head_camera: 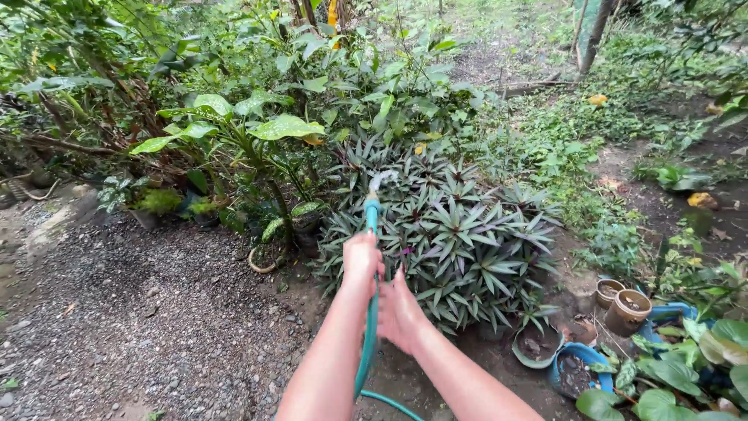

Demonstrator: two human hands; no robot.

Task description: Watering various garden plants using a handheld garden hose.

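- Head view, looking down and forward over two bare forearms stretched out into a garden
- The left hand (361,261) is clenched round a teal garden hose (368,335), gripping it a little behind its end, knuckles up
- The right hand (400,312) sits just behind and to the right of the left one, its fingers wrapped against the same hose lower down; how tightly they close underneath cannot be told
- The hose runs up from the bottom edge of the picture, between the two forearms, through both hands, and ends at a pale nozzle tip (379,183) where a short spurt of water (386,177) shows
- The nozzle points at a dense clump of spiky plants (460,234) with narrow green and purplish leaves, which fills the middle of the view just beyond the hands
- To the left of the clump stands a shrub with broad light-green leaves (257,129), and taller foliage rises behind it
- Grey gravel ground (140,312) covers the lower left
- At lower right, near the clump's edge, sit two small brown pots (627,308), a dark round pot (538,344) and a blue container (580,374), with large round green leaves (686,382) crowding the corner
- A dirt path with low weeds (561,125) leads away at upper right
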